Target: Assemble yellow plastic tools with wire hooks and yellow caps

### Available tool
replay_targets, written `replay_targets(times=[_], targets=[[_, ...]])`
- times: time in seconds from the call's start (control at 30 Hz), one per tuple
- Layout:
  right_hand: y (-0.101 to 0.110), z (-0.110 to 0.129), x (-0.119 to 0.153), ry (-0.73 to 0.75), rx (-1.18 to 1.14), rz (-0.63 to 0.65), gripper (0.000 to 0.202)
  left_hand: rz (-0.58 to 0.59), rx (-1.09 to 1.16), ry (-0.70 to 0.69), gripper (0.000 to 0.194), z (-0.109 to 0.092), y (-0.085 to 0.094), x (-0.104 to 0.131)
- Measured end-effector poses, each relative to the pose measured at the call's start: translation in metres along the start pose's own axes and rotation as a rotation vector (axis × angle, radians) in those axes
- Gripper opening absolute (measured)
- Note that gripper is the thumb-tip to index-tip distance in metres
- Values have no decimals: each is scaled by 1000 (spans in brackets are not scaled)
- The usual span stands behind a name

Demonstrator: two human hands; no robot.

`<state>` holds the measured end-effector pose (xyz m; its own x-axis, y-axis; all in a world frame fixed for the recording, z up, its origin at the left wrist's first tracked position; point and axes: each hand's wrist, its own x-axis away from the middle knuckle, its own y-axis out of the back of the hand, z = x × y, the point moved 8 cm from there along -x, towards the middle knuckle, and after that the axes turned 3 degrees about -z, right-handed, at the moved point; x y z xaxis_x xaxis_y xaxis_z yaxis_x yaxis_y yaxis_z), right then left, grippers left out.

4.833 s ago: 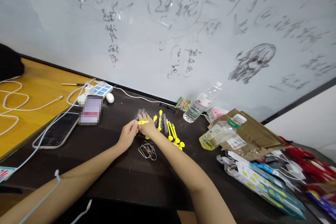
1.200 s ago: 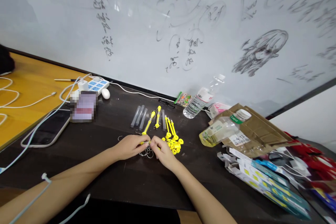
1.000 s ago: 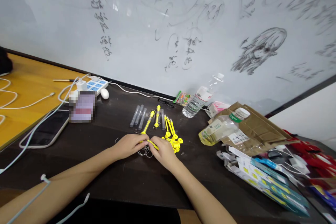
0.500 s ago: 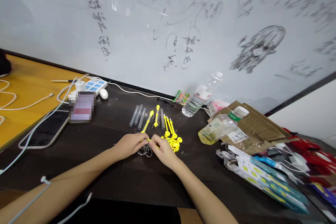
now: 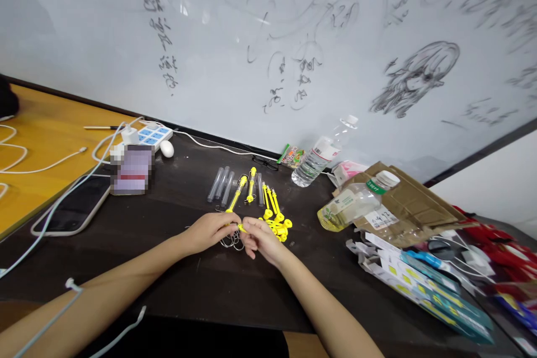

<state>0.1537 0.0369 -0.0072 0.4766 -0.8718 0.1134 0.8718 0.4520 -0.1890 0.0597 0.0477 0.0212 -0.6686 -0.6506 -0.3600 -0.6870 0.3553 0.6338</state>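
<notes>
Phone screen [image 5: 133, 172] pixelated, unreadable. Left hand [image 5: 210, 233] pinches narrow, fingertips on a small yellow piece [image 5: 242, 228] mostly hidden between both hands; wire loops [image 5: 231, 241] below, partly covered. Right hand [image 5: 263, 239] pinches its other end. Water bottle [image 5: 311, 164] leans, partly full. Green-banded bottle [image 5: 352, 206]: yellowish liquid low inside. Carton [image 5: 419, 285] contents unclear.

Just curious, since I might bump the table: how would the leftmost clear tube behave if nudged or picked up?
The leftmost clear tube would probably roll if nudged, perhaps toward the next tube, as it looks round and lies on its side. Its straight, see-through body suggests something light and stiff.
</notes>
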Motion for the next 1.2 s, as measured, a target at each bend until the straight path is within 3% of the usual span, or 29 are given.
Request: replay_targets(times=[0.13,0.23,0.33,0.47,0.6,0.77,0.93,1.07,1.2], targets=[[-3,6,4,-32,-156,42,36,-33,-22,12,22,4,7,1],[12,19,3,72,-69,-78,39,-94,8,67,20,11,15,1],[26,30,4,243,391,-273,34,-209,124,116,22,18,23,1],[10,32,8,384,1085,-325,19,-322,420,191,27,29,23,-1],[1,29,10,365,1351,-344,15,-412,694,241,32,39,24,-3],[-4,32,12,395,1310,-291,16,-437,946,290,30,38,25,-3],[-31,27,17,497,1271,-128,23,-372,1140,290,27,25,22,-3],[-38,22,16,515,1240,-156,15,-348,1232,298,25,21,20,-3],[-32,23,13,512,1039,-170,9,-395,1239,321,24,23,24,-2]])
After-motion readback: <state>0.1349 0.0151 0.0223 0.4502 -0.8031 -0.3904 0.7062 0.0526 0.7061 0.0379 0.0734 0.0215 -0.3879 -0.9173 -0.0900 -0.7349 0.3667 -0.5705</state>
